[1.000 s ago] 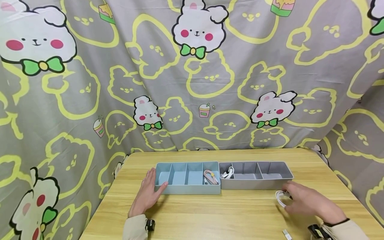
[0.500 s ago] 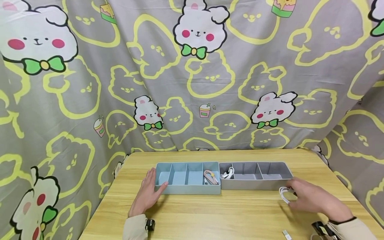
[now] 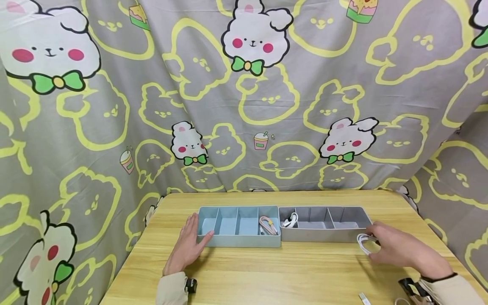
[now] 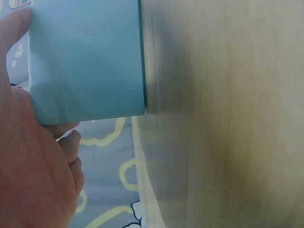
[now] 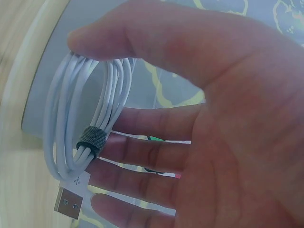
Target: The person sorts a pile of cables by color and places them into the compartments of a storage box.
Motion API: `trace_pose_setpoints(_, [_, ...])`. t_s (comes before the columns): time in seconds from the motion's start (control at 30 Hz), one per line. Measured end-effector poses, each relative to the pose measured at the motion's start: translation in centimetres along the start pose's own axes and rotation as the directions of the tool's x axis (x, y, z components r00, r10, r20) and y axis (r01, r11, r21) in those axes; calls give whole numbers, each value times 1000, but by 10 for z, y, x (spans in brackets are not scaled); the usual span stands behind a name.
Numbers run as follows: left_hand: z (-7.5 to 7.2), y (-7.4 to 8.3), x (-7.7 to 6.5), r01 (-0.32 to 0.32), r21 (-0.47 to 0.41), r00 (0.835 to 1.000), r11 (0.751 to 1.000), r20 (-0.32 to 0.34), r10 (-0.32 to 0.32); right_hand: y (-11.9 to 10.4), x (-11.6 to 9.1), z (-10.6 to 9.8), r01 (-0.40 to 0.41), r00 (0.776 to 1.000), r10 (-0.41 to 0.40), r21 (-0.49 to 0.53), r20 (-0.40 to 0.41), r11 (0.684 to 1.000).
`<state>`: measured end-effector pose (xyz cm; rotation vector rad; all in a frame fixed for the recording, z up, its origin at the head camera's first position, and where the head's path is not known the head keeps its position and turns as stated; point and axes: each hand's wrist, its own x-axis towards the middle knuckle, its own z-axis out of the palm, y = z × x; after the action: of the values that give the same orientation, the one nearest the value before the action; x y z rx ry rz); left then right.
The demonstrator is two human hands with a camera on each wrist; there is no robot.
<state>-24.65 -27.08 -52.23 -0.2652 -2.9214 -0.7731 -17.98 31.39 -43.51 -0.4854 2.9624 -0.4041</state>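
Note:
In the head view my left hand (image 3: 185, 245) lies at the left end of a light blue divided storage box (image 3: 244, 241), fingers along its end and thumb at the front rim. The left wrist view has the box's plain blue side (image 4: 88, 61) beside the palm. My right hand (image 3: 400, 250) pinches a coiled white USB cable (image 3: 364, 245) at the front right corner of a grey divided box (image 3: 324, 235). Seen from the right wrist, the cable coil (image 5: 61, 118) hangs between thumb and fingers, bound by a dark strap (image 5: 91, 138), its USB plug (image 5: 69, 203) pointing down.
A pinkish cable (image 3: 268, 225) lies in the blue box's right compartment. Another white cable (image 3: 290, 220) sits in the grey box's left compartment. A white USB plug (image 3: 364, 298) lies at the table's (image 3: 267, 275) near edge. A patterned curtain (image 3: 213, 106) hangs behind.
My right hand has moved slightly right and away from me with the white USB cable, up against the grey box's corner. My left hand has stayed in place.

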Motion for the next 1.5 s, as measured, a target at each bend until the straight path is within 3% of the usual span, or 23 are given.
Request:
trace_pose_setpoints(0.53, [0, 1, 0, -9, -4, 1000, 1000, -3, 9, 2, -1, -6, 14, 997, -16, -33, -73, 999])
trace_pose_setpoints(1.0, [1, -3, 0, -28, -16, 999, 999, -28, 27, 1, 2, -15, -15, 998, 13, -31, -57, 999])
trace_pose_setpoints(1.5, [1, -4, 1, -14, -6, 1000, 1000, -5, 14, 3, 12, -22, -8, 999, 5, -49, -52, 999])
